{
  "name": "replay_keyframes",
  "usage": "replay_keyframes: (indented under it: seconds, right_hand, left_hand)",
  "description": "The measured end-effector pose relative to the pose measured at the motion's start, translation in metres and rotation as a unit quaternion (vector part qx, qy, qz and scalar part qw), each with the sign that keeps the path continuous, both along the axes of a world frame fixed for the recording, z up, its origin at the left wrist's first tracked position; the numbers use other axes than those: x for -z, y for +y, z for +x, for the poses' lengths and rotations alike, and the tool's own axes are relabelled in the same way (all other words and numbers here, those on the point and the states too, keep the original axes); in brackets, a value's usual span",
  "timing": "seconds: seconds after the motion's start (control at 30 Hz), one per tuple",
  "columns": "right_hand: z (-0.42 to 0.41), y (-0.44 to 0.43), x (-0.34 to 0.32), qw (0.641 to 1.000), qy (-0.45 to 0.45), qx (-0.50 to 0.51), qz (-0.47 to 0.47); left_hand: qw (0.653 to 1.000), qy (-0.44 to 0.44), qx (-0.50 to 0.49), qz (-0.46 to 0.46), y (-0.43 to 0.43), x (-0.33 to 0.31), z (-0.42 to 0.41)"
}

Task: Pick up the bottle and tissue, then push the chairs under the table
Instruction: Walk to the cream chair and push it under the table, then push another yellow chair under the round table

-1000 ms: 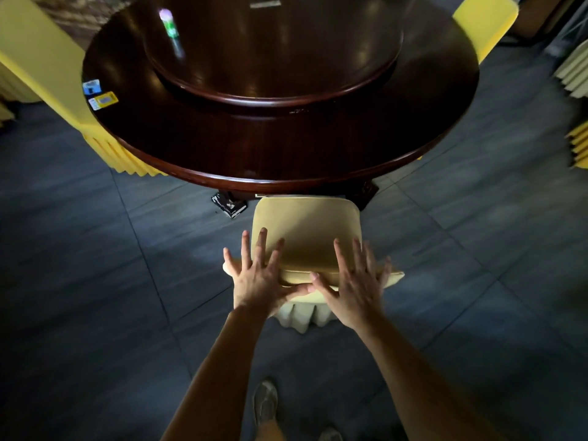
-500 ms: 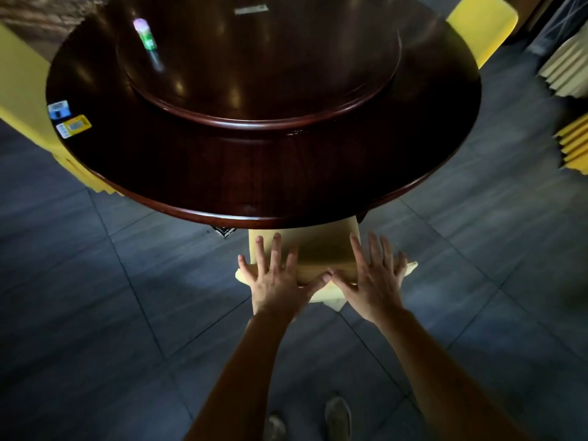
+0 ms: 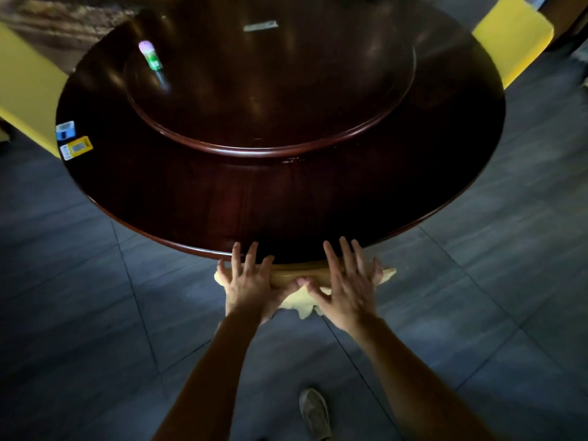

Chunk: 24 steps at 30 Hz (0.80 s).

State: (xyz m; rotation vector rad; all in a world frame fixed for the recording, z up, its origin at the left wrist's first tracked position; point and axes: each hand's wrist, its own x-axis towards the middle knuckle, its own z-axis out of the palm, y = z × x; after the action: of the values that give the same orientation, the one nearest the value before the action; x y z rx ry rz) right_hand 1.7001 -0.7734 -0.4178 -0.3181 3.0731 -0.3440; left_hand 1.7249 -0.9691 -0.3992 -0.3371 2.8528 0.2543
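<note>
A pale yellow covered chair (image 3: 300,301) stands at the near edge of the dark round table (image 3: 222,205), most of its seat hidden beneath the tabletop. My left hand (image 3: 249,286) and my right hand (image 3: 345,291) lie flat against the top of the chair back, fingers spread, holding nothing. A small green bottle with a pink cap (image 3: 150,55) stands on the raised turntable (image 3: 273,148) at the far left. Two small packets, one blue (image 3: 65,130) and one yellow (image 3: 76,148), lie on the table's left rim.
Another yellow chair (image 3: 512,36) stands at the far right of the table, and a third (image 3: 25,90) at the far left. A flat pale strip (image 3: 260,26) lies on the turntable. Dark tiled floor surrounds the table; my shoe (image 3: 313,412) shows below.
Both hands have pushed the near chair forward; its seat, plainly visible a second ago, has slid under the tabletop. I have stepped closer to the table.
</note>
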Motion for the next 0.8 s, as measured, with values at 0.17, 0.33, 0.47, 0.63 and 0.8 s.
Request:
replay_keyframes:
  seconds: [0.17, 0.33, 0.47, 0.63, 0.8]
  right_hand:
    - [-0.003, -0.001, 0.005, 1.000, 0.004, -0.027, -0.011]
    - [-0.001, -0.006, -0.004, 0.999, -0.046, -0.002, 0.009]
    - [-0.009, -0.025, -0.017, 0.997, -0.067, -0.024, 0.035]
    - [-0.015, -0.086, -0.028, 0.994, -0.053, -0.088, 0.028]
    - [-0.006, -0.178, -0.039, 0.988, 0.008, -0.152, 0.008]
  left_hand:
    - [1.000, 0.023, -0.005, -0.014, -0.005, 0.001, -0.005]
    - [1.000, -0.006, -0.008, 0.004, -0.002, 0.000, 0.008]
    - [0.999, -0.002, -0.035, 0.001, -0.021, -0.003, 0.028]
    - [0.996, 0.031, -0.081, -0.028, -0.078, -0.017, 0.055]
    - [0.991, 0.048, -0.120, -0.040, -0.158, -0.030, 0.075]
